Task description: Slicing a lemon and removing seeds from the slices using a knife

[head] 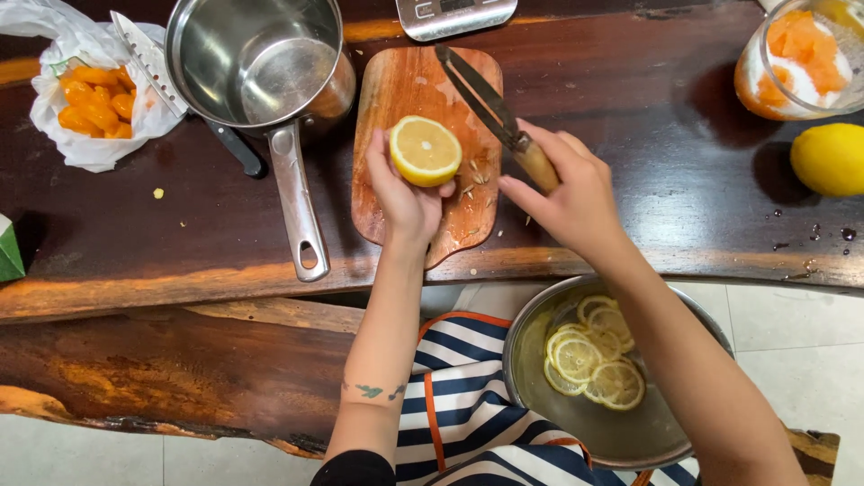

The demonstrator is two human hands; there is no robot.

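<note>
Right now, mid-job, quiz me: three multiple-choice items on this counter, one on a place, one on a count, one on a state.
1. The lemon slices lie in: A the saucepan; B the steel bowl; C the jar.
2. Whole lemons in view: A one; B two; C three.
3. The left hand holds a lemon that is: A uncut; B cut in half; C peeled.

B: slices rest in the bowl below the counter edge.
A: one whole lemon sits at far right.
B: the lemon half shows its flat cut face.

Both forearms reach forward, left hand [407, 193] cupped palm-up, right hand [567, 189] fingers curled shut.
</note>
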